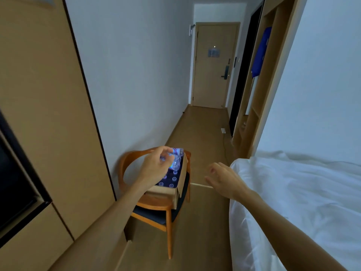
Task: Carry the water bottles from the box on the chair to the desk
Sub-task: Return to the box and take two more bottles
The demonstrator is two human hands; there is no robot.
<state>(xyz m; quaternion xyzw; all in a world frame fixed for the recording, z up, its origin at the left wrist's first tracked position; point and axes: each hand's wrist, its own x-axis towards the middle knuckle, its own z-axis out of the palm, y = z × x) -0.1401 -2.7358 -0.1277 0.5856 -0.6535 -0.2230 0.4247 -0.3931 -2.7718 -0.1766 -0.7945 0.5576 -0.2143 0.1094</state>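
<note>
The left hand (156,165) is raised over the cardboard box (168,192), its fingers curled round the clear water bottles (173,159), which it grips by their upper parts just above the box's far end. More bottle caps (172,179) show in rows inside the box, which sits on the dark seat of a wooden chair (156,210) with a curved backrest. The right hand (220,178) hovers to the right of the box, holding nothing, fingers loosely spread and slightly bent. Just beside that hand, the corner of a bed (293,192) covered in white sheets fills the right side, leaving a narrow strip of brown floor (203,231) between bed and chair. On the left a tan wood panel wall (39,114) with a dark framed screen (11,182) runs close to the chair. Past the chair the floor runs on as a corridor between a white wall and an open wardrobe (254,94) holding a blue garment (260,53). A white power strip (223,130) lies on the floor by the wardrobe. A closed door (213,65) ends the corridor.
</note>
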